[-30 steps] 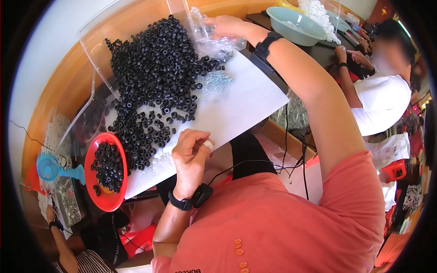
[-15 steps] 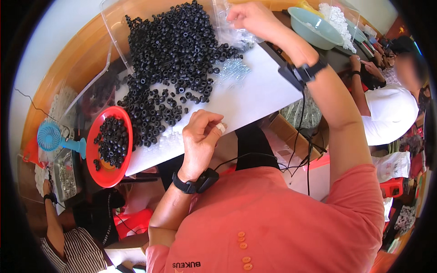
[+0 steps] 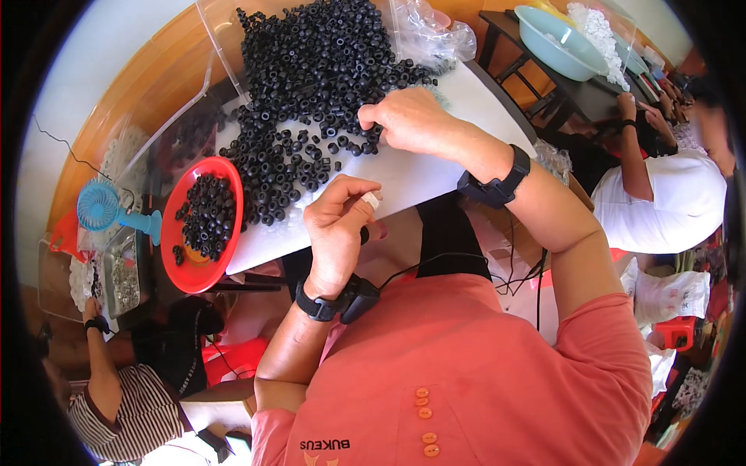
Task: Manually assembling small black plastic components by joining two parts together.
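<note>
A large heap of small black plastic pieces, rounded and hollow, spreads over the white tabletop. My left hand is at the table's near edge, thumb and forefinger pinched on a small white piece. Over the right side of the heap's loose pieces is my right hand, fingers closed and tips down by the black pieces; what they hold, if anything, is hidden. Just behind that hand, a pile of tiny silvery pieces shows only in part.
A red bowl of black pieces stands at the left, beside a small blue fan. Clear plastic bags lie at the far side. A pale-green basin sits on a dark table. Other people work at left and right.
My right hand has come from the plastic bags at the far side down to the black pieces, nearer my left hand. The left hand keeps its pinch on the white piece. The whole view has shifted slightly.
</note>
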Demonstrator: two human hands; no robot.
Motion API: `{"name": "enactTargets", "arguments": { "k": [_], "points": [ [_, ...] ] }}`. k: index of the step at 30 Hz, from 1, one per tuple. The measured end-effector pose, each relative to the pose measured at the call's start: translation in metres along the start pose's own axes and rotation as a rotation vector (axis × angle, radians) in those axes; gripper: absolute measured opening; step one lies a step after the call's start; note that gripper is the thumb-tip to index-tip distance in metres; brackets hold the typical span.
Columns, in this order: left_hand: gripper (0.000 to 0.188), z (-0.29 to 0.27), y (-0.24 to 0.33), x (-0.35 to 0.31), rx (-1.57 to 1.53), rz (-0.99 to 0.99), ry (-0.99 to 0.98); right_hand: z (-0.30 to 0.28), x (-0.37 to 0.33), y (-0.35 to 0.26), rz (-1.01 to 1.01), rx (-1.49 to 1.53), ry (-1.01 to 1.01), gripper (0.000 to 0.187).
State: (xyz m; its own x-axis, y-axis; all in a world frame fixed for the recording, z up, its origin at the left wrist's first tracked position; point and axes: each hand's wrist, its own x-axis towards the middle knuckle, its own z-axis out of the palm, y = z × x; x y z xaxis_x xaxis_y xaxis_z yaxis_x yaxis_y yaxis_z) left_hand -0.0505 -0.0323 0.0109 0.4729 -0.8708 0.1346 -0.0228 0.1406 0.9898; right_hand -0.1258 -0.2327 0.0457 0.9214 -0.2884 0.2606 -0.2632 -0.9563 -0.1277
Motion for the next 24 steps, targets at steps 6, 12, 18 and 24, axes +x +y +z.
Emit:
{"name": "enactTargets", "arguments": {
  "k": [6, 12, 18, 24],
  "points": [
    [0.015, -0.007, 0.007, 0.007, 0.019, -0.105, -0.005, 0.003, -0.002, -0.004, -0.059, -0.052, 0.003, 0.023],
    [0.023, -0.007, 0.008, 0.018, 0.008, -0.148, -0.026, -0.006, -0.002, -0.009, -0.106, -0.073, -0.068, 0.022],
    [0.024, -0.007, 0.006, 0.021, 0.018, -0.118, -0.034, -0.003, -0.004, -0.010, -0.099, -0.083, -0.078, 0.022],
    [0.025, -0.010, 0.003, 0.020, -0.112, -0.129, 0.011, -0.006, -0.021, -0.013, -0.060, -0.036, -0.001, 0.019]
  ]
}}
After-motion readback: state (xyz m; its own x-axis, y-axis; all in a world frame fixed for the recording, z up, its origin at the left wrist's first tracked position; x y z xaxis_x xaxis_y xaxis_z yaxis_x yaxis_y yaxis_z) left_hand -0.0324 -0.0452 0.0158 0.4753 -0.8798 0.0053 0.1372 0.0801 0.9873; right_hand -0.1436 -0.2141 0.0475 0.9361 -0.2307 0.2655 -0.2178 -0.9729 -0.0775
